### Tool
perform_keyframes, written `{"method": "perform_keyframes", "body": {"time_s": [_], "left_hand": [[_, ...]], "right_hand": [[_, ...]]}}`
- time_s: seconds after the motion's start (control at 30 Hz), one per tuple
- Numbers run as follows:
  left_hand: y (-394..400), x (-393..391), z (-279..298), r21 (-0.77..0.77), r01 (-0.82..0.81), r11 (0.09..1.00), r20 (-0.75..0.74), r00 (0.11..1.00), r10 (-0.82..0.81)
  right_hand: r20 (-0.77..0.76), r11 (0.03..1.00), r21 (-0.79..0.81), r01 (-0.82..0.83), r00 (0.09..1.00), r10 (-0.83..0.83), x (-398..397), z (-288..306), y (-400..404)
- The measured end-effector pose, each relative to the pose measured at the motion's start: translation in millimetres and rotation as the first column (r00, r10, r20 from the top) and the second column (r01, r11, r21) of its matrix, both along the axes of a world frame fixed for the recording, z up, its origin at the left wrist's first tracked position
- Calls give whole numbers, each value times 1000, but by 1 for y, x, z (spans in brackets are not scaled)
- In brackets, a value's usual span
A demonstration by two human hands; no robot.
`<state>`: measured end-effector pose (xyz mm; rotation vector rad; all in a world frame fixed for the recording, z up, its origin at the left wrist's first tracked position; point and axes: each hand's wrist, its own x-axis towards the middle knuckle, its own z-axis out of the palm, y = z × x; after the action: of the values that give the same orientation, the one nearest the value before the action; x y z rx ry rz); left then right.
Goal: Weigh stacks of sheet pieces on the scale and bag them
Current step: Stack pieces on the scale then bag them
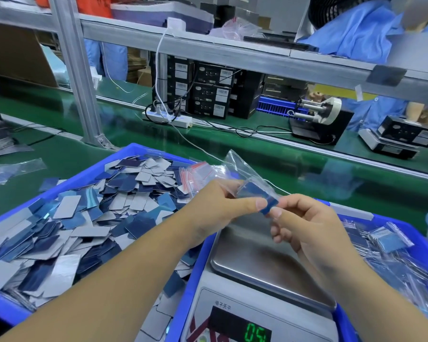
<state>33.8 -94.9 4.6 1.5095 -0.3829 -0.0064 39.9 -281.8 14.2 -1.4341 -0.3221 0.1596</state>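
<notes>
- The left hand [215, 208] holds a clear plastic bag [242, 174] by its mouth, thumb and fingers curled round the film, above the far edge of the scale's pan.
- The right hand [304, 225] pinches a small stack of blue sheet pieces [265, 202] between thumb and forefinger; the stack's far end already sits inside the bag, its near end sticks out at the fingertips.
- The two hands are close together, almost touching, just over the scale [257, 280].
- The scale's steel pan [265, 257] lies bare below them, and green digits glow on its display [255, 338]; I cannot read the whole number.
- To the left a blue bin [89, 169] is heaped with loose blue and grey sheet pieces [84, 225].
- A bundle of unused bags with red strips [195, 174] lies on the far side of that heap, near the left hand.
- To the right another blue bin [391, 218] holds filled bags [391, 239].
- Beyond the bins, on the green table [257, 154], stand a white power strip [168, 118] and a tape dispenser [321, 119].
</notes>
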Motion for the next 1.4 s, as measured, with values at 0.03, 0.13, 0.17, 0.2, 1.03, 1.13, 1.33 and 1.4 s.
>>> {"method": "perform_keyframes", "body": {"time_s": [0.03, 0.13, 0.17, 0.2, 1.03, 1.13, 1.33, 1.4], "left_hand": [[-3, -2, 1, 36, -9, 999, -9, 1000, 9], [-5, -1, -5, 71, -77, 994, -48, 996, 81], [-6, -1, -3, 68, -71, 995, -56, 996, 75], [-6, 0, -4, 71, -54, 996, -58, 997, 58], [-4, 3, -7, 68, -38, 997, -37, 998, 41], [-4, 1, -7, 158, -18, 987, -64, 998, 29], [1, 3, -4, 138, -110, 984, -71, 990, 120], [1, 3, -5, 125, -134, 983, -63, 988, 142]], "right_hand": [[-1, 1000, 7, 0, 1000, 0, -1, 0, 2], [0, 999, 32, 3, 1000, -3, -4, -2, 7], [-7, 999, 47, -15, 1000, 15, -4, -1, 7], [-17, 997, 63, -44, 999, 46, -5, 0, 5], [566, 840, -456, 295, 824, 18, 9, -2, -13], [588, 796, -526, 298, 804, 87, 7, -4, -11], [659, 807, -474, 353, 750, 58, 10, -3, -14], [669, 814, -460, 355, 741, 55, 12, -3, -15]]}}
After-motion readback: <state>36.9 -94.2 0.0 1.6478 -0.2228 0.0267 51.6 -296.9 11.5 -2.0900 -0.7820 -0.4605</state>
